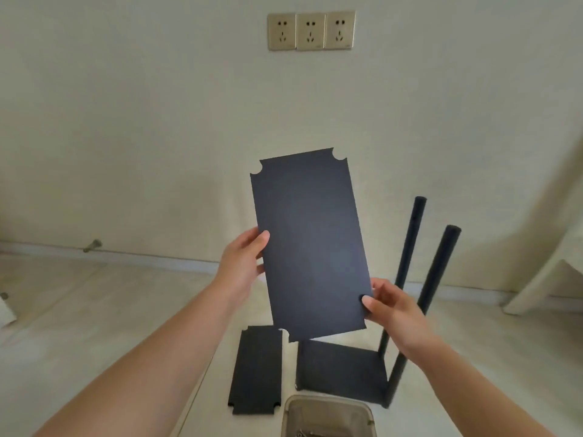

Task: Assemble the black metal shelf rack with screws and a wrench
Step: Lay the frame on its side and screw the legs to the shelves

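Hands' grip point(243, 263) on shelf panel point(310, 244)

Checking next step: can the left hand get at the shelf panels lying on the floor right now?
Probably not yet: the left hand grips the raised shelf panel. The floor panels lie uncovered below, so the path looks free once it lets go.

One head-worn view, facing forward and slightly down toward a wall.

The wide-angle camera sits above and behind both forearms, which enter from the lower corners, so the hands, left hand point(243, 263) and right hand point(391, 305), appear close, near mid-frame. It faces the wall point(157, 121) squarely, with the sockets point(310, 30) high at top centre, and takes in the floor point(79, 310) below. A bin point(328, 414) is cut by the bottom edge. Straight lines bend near the edges.
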